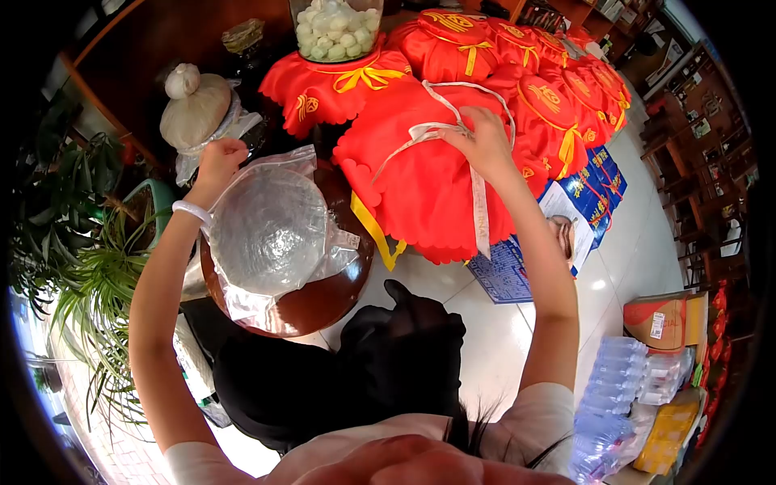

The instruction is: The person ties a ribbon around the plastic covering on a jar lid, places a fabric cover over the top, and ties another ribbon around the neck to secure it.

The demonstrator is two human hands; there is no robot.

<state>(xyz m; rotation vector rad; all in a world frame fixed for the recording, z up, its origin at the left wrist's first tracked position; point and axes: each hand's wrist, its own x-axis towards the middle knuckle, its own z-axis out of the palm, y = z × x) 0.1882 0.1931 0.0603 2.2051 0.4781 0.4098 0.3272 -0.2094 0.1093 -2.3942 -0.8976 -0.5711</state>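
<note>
My right hand (485, 145) is at the knot of a whitish ribbon (480, 206), its thumb and fingers around the ribbon. The ribbon lies over a scalloped red cloth (404, 182) that drapes a rounded jar, whose body is hidden. My left hand (220, 166) is closed, fingers curled, near the rim of a brown jar (343, 295). Clear plastic (271, 222) covers that jar's wide top. Whether the left fingers pinch anything is not visible. A pale cloth-wrapped bundle (194, 121) with a round knob stands just beyond the left hand.
Several red-covered jars (453, 56) with yellow ribbons stand behind and right. A glass jar (335, 32) of pale round pieces sits on one. Blue printed boxes (501, 271) lie below. Plants (97, 323) are at left; bottle packs (610, 388) and cartons (659, 319) at lower right.
</note>
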